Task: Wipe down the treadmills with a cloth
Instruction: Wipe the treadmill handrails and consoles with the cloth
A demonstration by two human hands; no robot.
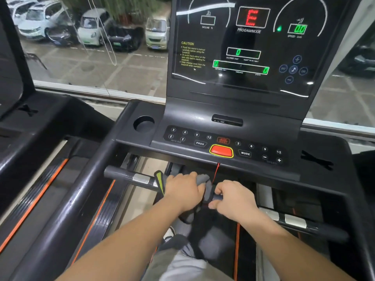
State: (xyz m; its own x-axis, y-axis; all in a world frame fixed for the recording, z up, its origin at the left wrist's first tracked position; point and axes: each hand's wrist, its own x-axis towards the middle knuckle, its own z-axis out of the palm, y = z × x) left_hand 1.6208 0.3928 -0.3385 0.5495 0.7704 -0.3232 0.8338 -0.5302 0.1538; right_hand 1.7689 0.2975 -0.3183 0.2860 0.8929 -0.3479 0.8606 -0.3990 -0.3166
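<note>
I stand on a black treadmill with a lit console (241, 47) and a button panel (223, 145). A black front handlebar (129, 176) with silver pulse sensors runs below the panel. My left hand (182, 191) grips a grey cloth (204, 179) with a yellow-green edge (159, 182), wrapped over the middle of the bar. My right hand (233, 199) grips the bar just right of the cloth, its fingers curled round it and touching the cloth's hanging end. Part of the cloth droops below the bar.
A red safety cord (216, 172) hangs from the red stop button (221, 151) down to the cloth. A cup holder (144, 123) sits left of the panel. A second treadmill (40, 138) stands close on the left. A window (91, 47) ahead faces parked cars.
</note>
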